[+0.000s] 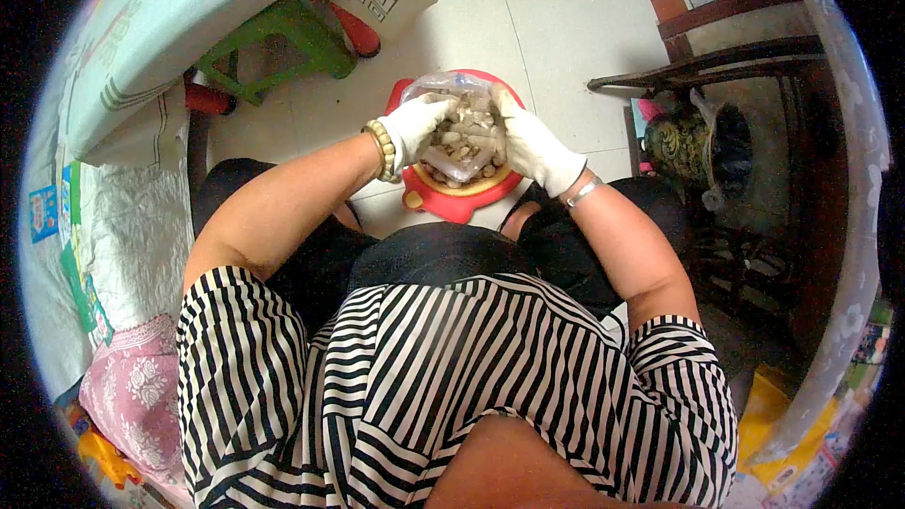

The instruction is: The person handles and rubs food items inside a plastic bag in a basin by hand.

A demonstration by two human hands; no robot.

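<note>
A clear plastic bag (459,170) full of small greyish-brown chunks (471,123) sits over a red stool-like base (443,205) with a yellow ring on top. What the chunks are, I cannot make out. In a white glove, my left hand (419,127) is closed at the bag's left side, its fingertips by the chunks. My right hand (539,143), also gloved in white, grips the opposite side, with its fingers reaching up along the bag's edge. More pieces show beneath the bag, inside the yellow ring.
A green plastic stool (283,47) stands under a cloth-covered table (226,0) at upper left. At right are dark wooden furniture (726,61) and a black-and-gold patterned item (683,146). Pale floor tiles (556,28) lie ahead. My knees flank the red base.
</note>
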